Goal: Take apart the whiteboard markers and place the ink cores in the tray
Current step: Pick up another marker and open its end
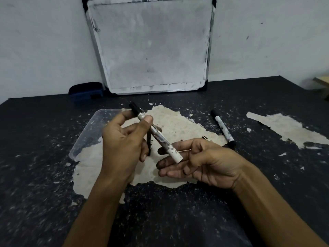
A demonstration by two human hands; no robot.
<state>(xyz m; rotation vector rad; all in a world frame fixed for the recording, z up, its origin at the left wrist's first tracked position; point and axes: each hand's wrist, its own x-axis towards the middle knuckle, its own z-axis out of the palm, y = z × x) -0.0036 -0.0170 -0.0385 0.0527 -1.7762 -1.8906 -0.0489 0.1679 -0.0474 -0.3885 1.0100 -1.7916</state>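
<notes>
My left hand (pixel 122 145) grips a white whiteboard marker (pixel 160 138) with a black cap, held slanted above the table with the cap up and away from me. Its bare white rear end hangs over the fingers of my right hand (pixel 197 163), which lies palm up, relaxed and ink-stained, holding nothing. A clear plastic tray (pixel 85 132) sits behind my left hand. A dark ink core (pixel 149 145) lies in the tray, partly hidden by my left hand. A second capped marker (pixel 223 128) lies on the table to the right.
The dark table (pixel 178 211) has large worn patches showing pale material. A smudged whiteboard (pixel 151 45) leans against the wall at the back. A dark blue eraser (pixel 87 90) sits at its lower left corner.
</notes>
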